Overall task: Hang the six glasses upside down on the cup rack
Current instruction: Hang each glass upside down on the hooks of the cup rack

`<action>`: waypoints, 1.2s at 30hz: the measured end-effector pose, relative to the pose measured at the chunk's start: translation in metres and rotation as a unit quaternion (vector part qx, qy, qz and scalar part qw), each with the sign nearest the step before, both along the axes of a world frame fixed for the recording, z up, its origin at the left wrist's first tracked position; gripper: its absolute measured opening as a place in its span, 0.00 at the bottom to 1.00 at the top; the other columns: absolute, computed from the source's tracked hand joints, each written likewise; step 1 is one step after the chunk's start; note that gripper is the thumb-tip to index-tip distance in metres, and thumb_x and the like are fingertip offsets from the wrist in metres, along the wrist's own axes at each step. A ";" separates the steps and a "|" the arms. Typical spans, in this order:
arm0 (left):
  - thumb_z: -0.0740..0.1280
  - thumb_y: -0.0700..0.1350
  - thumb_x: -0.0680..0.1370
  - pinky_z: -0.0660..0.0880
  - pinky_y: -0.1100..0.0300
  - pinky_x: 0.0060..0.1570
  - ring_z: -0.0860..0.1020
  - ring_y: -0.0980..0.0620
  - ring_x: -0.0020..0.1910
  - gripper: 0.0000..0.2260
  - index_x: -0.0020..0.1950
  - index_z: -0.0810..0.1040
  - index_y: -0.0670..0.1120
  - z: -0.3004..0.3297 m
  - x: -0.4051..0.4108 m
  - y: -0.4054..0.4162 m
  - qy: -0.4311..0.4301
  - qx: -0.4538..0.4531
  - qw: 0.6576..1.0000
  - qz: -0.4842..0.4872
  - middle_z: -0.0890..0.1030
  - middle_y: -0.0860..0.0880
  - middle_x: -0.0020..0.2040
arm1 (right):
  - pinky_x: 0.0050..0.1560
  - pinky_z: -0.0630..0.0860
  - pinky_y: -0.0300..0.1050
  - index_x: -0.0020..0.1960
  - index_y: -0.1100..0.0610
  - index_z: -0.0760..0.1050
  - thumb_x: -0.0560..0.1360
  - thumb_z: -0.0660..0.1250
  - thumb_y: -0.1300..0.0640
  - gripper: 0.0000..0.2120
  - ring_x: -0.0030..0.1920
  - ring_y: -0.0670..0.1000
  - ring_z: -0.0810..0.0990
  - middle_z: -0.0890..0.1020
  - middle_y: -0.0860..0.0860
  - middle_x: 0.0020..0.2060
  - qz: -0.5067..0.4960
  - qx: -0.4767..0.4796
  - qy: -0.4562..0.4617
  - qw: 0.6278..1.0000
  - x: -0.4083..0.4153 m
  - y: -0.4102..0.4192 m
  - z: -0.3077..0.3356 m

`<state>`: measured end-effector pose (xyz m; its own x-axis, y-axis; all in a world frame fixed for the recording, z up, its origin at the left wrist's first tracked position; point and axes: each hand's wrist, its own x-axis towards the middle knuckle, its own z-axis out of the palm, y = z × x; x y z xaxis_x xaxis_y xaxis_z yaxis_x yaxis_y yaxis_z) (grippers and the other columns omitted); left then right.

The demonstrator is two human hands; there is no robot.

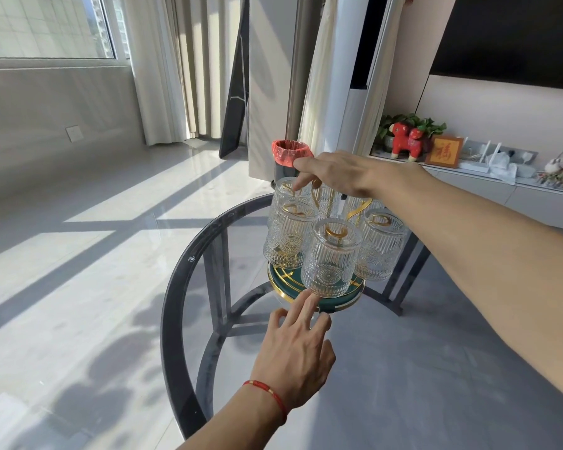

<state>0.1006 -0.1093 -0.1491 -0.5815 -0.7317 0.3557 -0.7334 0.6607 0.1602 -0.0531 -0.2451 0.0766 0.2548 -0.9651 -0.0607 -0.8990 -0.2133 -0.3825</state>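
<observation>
Six ribbed clear glasses (pixel 333 258) hang inverted on green-and-gold round rack (pixel 345 295) near the round glass table's (pixel 173 319) 12 o'clock edge; left hand (pixel 298 349) spread at 6 o'clock, right hand (pixel 342 172) fingertips touching the top.

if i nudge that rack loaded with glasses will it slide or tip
The green-and-gold round cup rack probably slides easily, since it stands on a smooth round glass table. It may be top-heavy: the ribbed clear glasses hang upside down above its base. They would likely knock together and chip.
</observation>
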 end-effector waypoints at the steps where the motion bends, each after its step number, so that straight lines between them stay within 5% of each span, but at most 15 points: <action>1: 0.54 0.53 0.81 0.70 0.41 0.66 0.61 0.42 0.79 0.14 0.59 0.73 0.49 0.000 0.000 0.000 0.001 0.000 1.000 0.000 0.67 0.44 0.77 | 0.63 0.63 0.51 0.62 0.49 0.84 0.82 0.45 0.35 0.33 0.56 0.45 0.76 0.82 0.50 0.62 -0.007 0.011 -0.001 1.000 0.001 0.000 0.002; 9: 0.56 0.52 0.80 0.70 0.43 0.63 0.61 0.43 0.78 0.12 0.57 0.73 0.49 -0.001 -0.001 0.000 0.017 -0.010 1.000 -0.001 0.68 0.44 0.76 | 0.75 0.53 0.63 0.66 0.44 0.81 0.77 0.45 0.28 0.35 0.74 0.52 0.68 0.74 0.50 0.74 -0.049 0.075 0.034 0.995 0.018 -0.012 0.009; 31: 0.56 0.52 0.79 0.72 0.42 0.61 0.62 0.42 0.78 0.12 0.57 0.74 0.48 0.002 0.001 0.000 0.012 -0.009 1.000 -0.004 0.69 0.43 0.75 | 0.72 0.61 0.63 0.63 0.48 0.83 0.73 0.49 0.25 0.37 0.66 0.54 0.75 0.77 0.53 0.69 -0.036 0.024 0.024 0.999 0.021 -0.016 0.003; 36: 0.56 0.52 0.80 0.71 0.43 0.62 0.61 0.43 0.78 0.12 0.57 0.73 0.49 -0.001 0.000 -0.002 0.020 -0.011 1.000 -0.005 0.68 0.44 0.75 | 0.63 0.67 0.56 0.61 0.51 0.83 0.78 0.51 0.32 0.32 0.60 0.52 0.77 0.81 0.49 0.57 -0.003 -0.009 0.000 1.000 0.020 -0.007 0.007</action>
